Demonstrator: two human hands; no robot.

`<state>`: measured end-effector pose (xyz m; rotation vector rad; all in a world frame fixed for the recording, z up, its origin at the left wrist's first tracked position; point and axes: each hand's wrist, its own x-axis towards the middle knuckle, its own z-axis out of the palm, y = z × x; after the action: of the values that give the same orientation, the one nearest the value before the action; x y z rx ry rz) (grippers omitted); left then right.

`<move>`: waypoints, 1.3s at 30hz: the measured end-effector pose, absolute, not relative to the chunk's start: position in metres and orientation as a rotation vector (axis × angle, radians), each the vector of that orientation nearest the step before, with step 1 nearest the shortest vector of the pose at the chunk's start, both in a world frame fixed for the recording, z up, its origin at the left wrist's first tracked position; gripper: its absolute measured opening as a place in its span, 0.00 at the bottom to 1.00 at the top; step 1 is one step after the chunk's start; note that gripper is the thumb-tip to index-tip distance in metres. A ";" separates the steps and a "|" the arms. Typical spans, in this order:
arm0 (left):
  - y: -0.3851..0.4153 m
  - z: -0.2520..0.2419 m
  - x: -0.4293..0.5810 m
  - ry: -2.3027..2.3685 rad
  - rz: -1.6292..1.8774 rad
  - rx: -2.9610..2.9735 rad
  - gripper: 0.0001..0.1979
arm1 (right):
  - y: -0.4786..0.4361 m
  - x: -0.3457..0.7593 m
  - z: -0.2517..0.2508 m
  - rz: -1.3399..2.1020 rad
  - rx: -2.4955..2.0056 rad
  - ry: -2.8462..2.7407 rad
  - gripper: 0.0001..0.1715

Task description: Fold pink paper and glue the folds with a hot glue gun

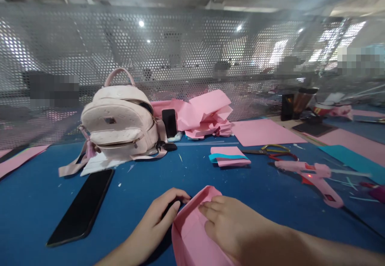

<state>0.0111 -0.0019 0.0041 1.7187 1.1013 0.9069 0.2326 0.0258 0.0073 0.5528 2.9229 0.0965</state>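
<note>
A pink folded piece with raised sides (195, 240), like a shallow open tray of paper or thin foam, lies in front of me at the bottom edge. My right hand (233, 222) is over its right side, fingers bent and pressed against the inner face; its thumb is hard to see. My left hand (164, 210) curves beside the left wall, thumb apart from the fingers, fingertips near the far left corner. Beyond them rests a small folded pink piece (230, 155) with a blue strip (225, 157) across it.
A glue gun (315, 175) with a red light and scissors (270, 152) lie right. Left are a large phone (82, 208) and a pale backpack (117, 117). Crumpled pink sheets (207, 113), a flat pink sheet (267, 132) and a perforated metal screen (180, 53) stretch behind.
</note>
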 end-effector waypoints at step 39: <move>-0.014 0.001 -0.003 0.974 0.520 1.922 0.60 | 0.054 0.258 0.077 -1.272 0.703 2.920 0.21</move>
<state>-0.0030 -0.0139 0.0015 1.9215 0.9736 0.5204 0.2582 0.0544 0.0770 0.7030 2.9204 -1.2724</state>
